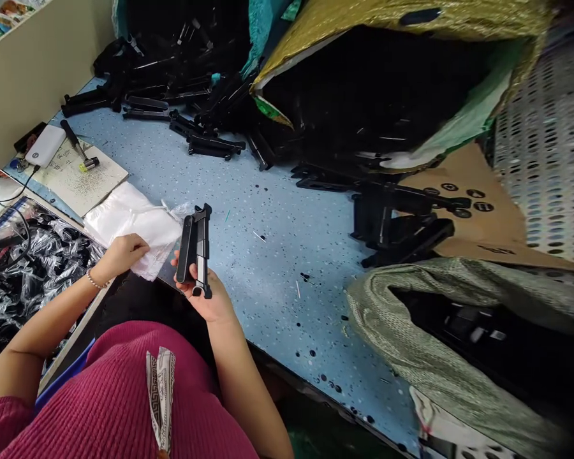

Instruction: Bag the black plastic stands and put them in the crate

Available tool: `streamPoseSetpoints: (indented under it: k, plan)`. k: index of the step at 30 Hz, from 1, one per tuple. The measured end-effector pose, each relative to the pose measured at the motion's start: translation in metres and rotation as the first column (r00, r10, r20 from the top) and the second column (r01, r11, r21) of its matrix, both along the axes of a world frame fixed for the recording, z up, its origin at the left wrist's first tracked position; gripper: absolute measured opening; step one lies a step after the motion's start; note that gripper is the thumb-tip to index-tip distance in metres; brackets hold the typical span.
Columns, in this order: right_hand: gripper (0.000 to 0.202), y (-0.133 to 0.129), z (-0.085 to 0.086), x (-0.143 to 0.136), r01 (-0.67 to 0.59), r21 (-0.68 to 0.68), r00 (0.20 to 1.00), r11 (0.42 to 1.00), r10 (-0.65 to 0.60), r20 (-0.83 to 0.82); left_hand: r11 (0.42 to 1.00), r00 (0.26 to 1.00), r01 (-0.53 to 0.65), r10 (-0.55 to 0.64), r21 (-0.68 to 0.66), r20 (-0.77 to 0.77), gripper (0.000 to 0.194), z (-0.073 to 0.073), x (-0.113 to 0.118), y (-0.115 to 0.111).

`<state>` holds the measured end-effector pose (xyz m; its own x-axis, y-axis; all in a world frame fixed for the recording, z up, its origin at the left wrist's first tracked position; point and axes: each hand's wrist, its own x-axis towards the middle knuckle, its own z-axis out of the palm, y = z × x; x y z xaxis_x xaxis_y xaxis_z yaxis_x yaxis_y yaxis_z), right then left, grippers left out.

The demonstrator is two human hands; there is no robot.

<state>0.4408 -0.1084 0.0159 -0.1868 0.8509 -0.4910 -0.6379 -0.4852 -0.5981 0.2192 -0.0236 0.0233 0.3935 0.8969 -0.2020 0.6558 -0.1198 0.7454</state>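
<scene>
My right hand [215,298] is wrapped around the lower end of a black folding bracket [199,245] with a bright metal strip along it, held upright over the table's front edge. Just to the left, my left hand [124,254] has its thumb and fingers pinched on a stack of thin white plastic bags [136,217]. The near corner of these bags hangs over the table edge. A beaded bracelet circles my left wrist. The fingertips of my right hand show past the bracket's left side.
Many black brackets [215,145] lie piled along the back of the blue speckled table [277,255]. A gold sack [287,67] and a grey-green sack [377,319] gape open. A hammer [79,143] rests on a board. Wrapped black pieces [33,274] fill a bin at left.
</scene>
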Motion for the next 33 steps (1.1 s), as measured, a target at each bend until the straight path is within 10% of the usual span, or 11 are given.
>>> streamPoseSetpoints:
  k: [6,26,33]
  plan:
    - [0.044,0.009,0.002,-0.012,-0.05,0.052,0.995,0.997,0.054,-0.088,0.946,0.966,-0.127,0.187,-0.299,0.181,0.028,0.002,-0.002,0.009]
    - [0.04,0.023,-0.006,-0.026,-0.027,0.042,0.983,0.999,0.034,-0.181,0.981,0.982,-0.138,0.154,-0.133,0.112,0.024,0.004,0.003,0.0]
    - [0.045,0.025,-0.02,-0.031,0.003,-0.067,0.997,0.998,-0.008,-0.071,0.938,0.997,-0.003,-0.022,0.346,0.067,0.019,0.017,-0.015,-0.004]
